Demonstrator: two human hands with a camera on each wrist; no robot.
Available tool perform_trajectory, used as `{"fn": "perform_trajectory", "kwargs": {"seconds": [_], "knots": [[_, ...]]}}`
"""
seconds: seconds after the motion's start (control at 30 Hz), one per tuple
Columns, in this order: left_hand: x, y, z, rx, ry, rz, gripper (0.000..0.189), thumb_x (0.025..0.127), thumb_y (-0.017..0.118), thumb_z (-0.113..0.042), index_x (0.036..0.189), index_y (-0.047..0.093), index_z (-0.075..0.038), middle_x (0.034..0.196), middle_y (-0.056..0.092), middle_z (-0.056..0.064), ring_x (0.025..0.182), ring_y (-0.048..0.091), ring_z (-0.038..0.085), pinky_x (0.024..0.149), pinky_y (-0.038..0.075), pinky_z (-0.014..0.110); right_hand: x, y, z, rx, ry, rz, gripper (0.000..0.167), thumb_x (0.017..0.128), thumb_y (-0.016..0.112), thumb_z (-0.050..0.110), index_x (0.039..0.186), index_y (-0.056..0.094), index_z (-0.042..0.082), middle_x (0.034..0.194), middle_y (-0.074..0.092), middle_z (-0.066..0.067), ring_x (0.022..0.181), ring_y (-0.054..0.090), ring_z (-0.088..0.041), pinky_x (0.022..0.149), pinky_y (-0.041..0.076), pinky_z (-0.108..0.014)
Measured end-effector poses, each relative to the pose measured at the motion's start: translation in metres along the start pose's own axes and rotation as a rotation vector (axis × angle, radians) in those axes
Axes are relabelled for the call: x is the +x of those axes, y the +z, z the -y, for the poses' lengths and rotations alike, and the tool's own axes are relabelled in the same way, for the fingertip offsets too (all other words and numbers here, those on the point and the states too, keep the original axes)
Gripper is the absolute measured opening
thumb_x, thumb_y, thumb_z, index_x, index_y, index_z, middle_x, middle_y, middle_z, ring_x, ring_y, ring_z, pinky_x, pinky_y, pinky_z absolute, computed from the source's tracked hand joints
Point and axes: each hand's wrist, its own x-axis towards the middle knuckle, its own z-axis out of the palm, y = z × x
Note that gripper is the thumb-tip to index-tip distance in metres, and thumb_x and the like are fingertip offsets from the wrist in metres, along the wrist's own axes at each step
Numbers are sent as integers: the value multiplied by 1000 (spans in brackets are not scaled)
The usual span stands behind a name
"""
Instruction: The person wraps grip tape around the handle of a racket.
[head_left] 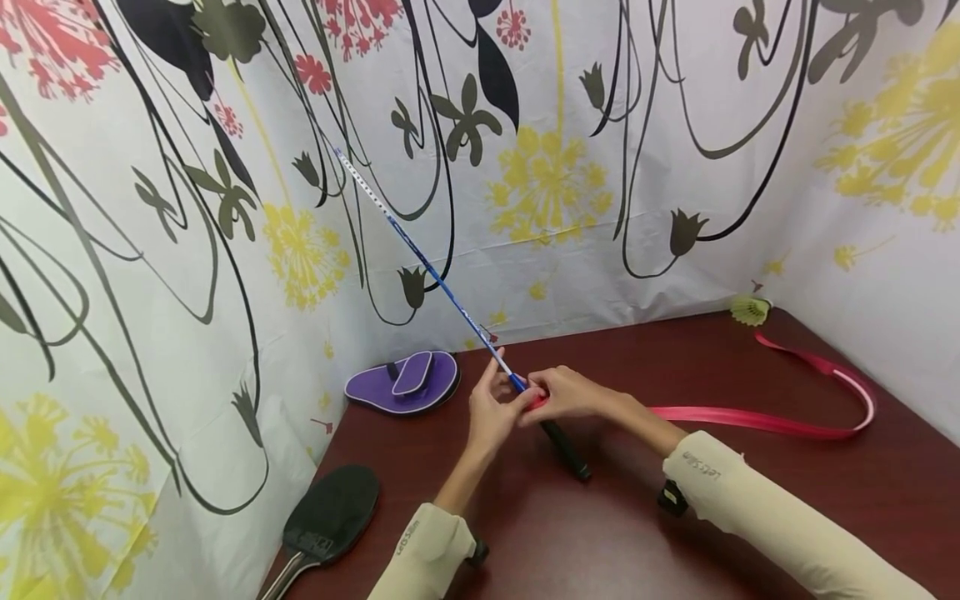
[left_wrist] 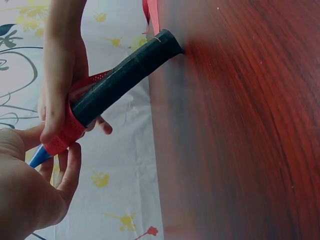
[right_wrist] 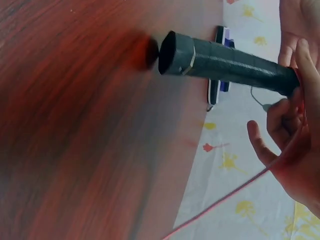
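Observation:
A badminton racket, seen edge-on, slants up and left, its blue shaft leading down to a dark handle. My left hand holds it by the blue part just above the handle. With my right hand I pinch red grip tape against the top of the handle. The perforated tape wraps round the handle there, fingers of both hands meeting at it. From the right hand the loose tape trails right across the table. The handle's butt end hangs close over the tabletop.
On the brown table, a purple paddle case lies at the back left and a black table tennis paddle at the front left. A yellowish shuttlecock sits in the far right corner. Flower-patterned sheeting encloses the table.

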Motion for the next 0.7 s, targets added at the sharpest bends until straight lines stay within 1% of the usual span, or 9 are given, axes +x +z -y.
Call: {"fn": "perform_trajectory", "kwargs": {"seconds": [0.07, 0.17, 0.23, 0.3, 0.37, 0.47, 0.57, 0.7], "knots": [[1, 0, 1, -8, 12, -8, 87, 83, 88, -5, 158, 44, -12, 101, 75, 22, 90, 73, 35, 87, 57, 59, -2, -6, -1, 34, -22, 18, 43, 80, 89, 47, 77, 56, 19, 65, 48, 16, 59, 44, -2, 55, 37, -20], [2, -2, 3, -21, 27, -16, 87, 83, 85, 0, 158, 42, -8, 103, 73, 27, 90, 72, 40, 88, 56, 58, -8, -18, -4, 84, -49, 56, 26, 86, 86, 38, 85, 67, 21, 70, 60, 15, 62, 52, -4, 59, 44, -21], [3, -4, 5, -24, 22, -21, 87, 83, 85, 2, 158, 42, -9, 103, 74, 26, 91, 72, 39, 90, 57, 55, -12, -27, -6, 91, -64, 72, 15, 90, 83, 34, 90, 73, 23, 75, 67, 13, 65, 58, -4, 62, 49, -22], [3, -6, 6, -13, 15, -17, 87, 84, 84, 2, 158, 41, -9, 103, 74, 25, 91, 73, 35, 91, 58, 50, -17, -33, -9, 82, -81, 83, 8, 92, 81, 30, 93, 77, 22, 78, 72, 11, 66, 59, -5, 63, 49, -22], [3, -8, 6, 1, 4, -11, 86, 84, 84, 2, 158, 42, -9, 103, 74, 23, 91, 73, 30, 91, 58, 43, -21, -38, -11, 67, -88, 92, 6, 94, 79, 29, 93, 80, 23, 80, 74, 10, 66, 58, -5, 62, 48, -21], [2, -10, 6, 7, -5, 16, 87, 85, 84, 2, 159, 41, -12, 104, 74, 21, 91, 74, 25, 88, 58, 31, -24, -40, -15, 49, -84, 104, 6, 95, 78, 30, 92, 80, 24, 78, 74, 8, 63, 53, -4, 59, 44, -20], [1, -10, 3, -18, -5, 50, 89, 85, 83, 3, 160, 40, -15, 105, 74, 21, 94, 73, 26, 81, 58, 24, -25, -40, -17, 49, -59, 109, 5, 95, 79, 30, 90, 80, 28, 77, 75, 3, 61, 51, -2, 58, 42, -19], [1, -10, 0, -47, -18, 81, 90, 86, 80, 6, 162, 37, -18, 106, 73, 20, 98, 72, 31, 75, 59, 22, -24, -39, -18, 76, -51, 105, 5, 94, 80, 29, 89, 80, 28, 79, 76, -4, 63, 52, -4, 58, 41, -19]]}}
